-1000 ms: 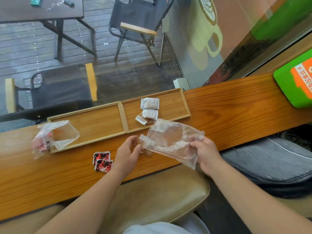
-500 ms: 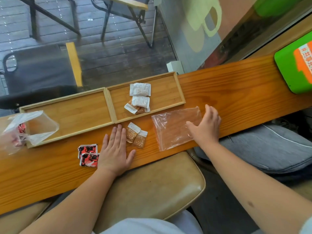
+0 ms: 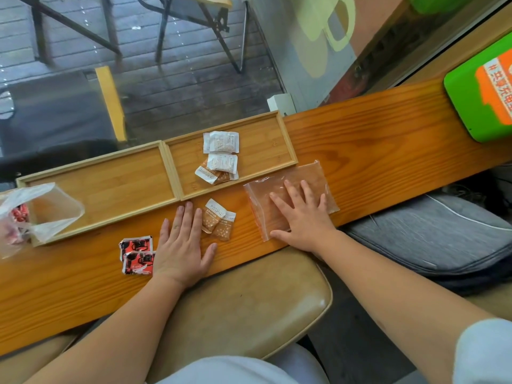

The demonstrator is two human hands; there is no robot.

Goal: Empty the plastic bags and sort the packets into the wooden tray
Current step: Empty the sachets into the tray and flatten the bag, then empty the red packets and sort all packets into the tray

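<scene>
A two-compartment wooden tray [image 3: 288, 151] lies along the far edge of the wooden counter. Its right compartment holds white packets [image 3: 220, 142] and brown ones [image 3: 210, 174]. Two brown packets [image 3: 217, 218] lie on the counter in front of the tray. My left hand [image 3: 181, 245] rests flat, fingers straight, just left of them. Two red and black packets [image 3: 137, 254] lie beside that hand's left edge. My right hand [image 3: 302, 214] presses flat on an empty clear plastic bag [image 3: 310, 176]. A second clear bag [image 3: 41, 209] with red packets inside lies over the tray's left end.
A green box with orange print [image 3: 482, 90] stands at the counter's far right. A tan stool seat [image 3: 249, 303] sits under the counter's near edge, and a grey cushion [image 3: 432, 236] lies to the right. Glass beyond the counter shows chairs outside.
The emptied bag went from held in both hands to lying on the counter. My right hand slid onto it and now presses it flat. My left hand stays flat by the brown packets.
</scene>
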